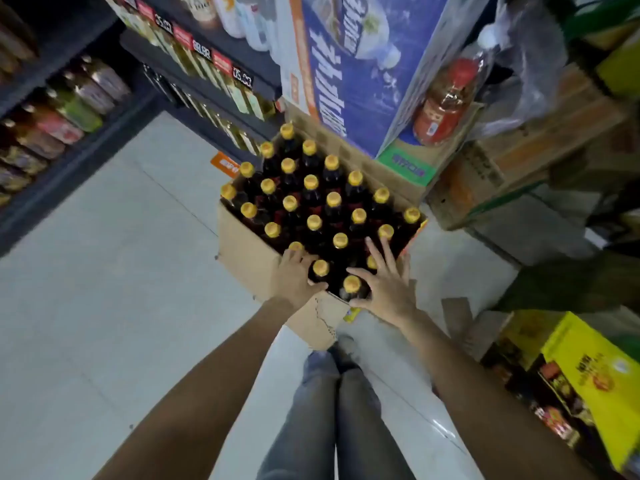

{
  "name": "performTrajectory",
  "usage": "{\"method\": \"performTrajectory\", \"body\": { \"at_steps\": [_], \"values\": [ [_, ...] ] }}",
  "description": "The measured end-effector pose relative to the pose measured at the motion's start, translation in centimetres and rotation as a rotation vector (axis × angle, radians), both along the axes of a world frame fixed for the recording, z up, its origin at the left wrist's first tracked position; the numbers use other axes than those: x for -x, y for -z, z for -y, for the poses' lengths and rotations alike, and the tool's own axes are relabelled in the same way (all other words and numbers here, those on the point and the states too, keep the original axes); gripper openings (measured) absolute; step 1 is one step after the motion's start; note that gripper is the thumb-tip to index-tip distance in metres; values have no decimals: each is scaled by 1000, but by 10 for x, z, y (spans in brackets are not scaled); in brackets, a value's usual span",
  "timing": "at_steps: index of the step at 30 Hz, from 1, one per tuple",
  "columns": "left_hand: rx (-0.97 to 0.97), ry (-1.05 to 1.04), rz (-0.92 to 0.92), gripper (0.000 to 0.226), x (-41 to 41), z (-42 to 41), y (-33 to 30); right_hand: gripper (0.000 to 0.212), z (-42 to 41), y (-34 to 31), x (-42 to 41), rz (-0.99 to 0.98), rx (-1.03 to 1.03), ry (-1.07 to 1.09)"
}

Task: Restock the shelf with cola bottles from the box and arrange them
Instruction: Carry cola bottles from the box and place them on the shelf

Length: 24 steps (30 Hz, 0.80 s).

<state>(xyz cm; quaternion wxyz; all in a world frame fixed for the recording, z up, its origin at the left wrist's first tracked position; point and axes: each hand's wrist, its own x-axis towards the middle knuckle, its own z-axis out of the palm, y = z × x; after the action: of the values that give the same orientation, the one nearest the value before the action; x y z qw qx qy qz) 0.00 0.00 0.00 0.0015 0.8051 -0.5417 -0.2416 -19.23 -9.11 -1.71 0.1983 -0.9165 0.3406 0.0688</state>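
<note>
An open cardboard box (249, 258) stands on the floor, packed with several dark cola bottles (313, 202) with yellow caps. My left hand (294, 277) is at the box's near left corner, fingers and thumb curled round the neck of a cola bottle (321, 267). My right hand (386, 285) is spread over the near right corner, fingers straight; its thumb and forefinger lie either side of the nearest bottle (352, 284), and its fingers partly cover another cap (372, 262). Dark shelves (65, 157) on the left hold rows of drink bottles.
A second shelf unit (214, 81) with price tags runs behind the box. A tall blue carton (363, 74) and stacked brown cartons (519, 157) crowd the right. Yellow boxes (588, 375) sit at lower right. My legs (339, 410) stand on the pale tiled floor (104, 289).
</note>
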Motion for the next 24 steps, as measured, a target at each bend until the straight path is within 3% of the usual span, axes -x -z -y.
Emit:
{"method": "performTrajectory", "body": {
  "at_steps": [3,7,11,13,15,20,24],
  "values": [
    [106,-138,-138,47,9,7,14,62,-1,12,-1,61,76,-29],
    [133,-281,-175,37,19,11,16,58,-6,14,3,122,145,-43],
    [31,-256,-218,56,12,10,22,55,-15,12,-4,147,157,-14],
    [43,-286,-258,62,12,7,31,63,-19,15,-7,159,139,24],
    [145,-285,-254,60,15,-1,43,70,-22,21,-8,167,139,50],
    [333,-331,-306,53,13,-11,47,60,-22,26,-6,342,123,107],
    [546,-238,-406,51,8,-13,9,59,-19,-14,-13,548,-115,349]
  ]
}}
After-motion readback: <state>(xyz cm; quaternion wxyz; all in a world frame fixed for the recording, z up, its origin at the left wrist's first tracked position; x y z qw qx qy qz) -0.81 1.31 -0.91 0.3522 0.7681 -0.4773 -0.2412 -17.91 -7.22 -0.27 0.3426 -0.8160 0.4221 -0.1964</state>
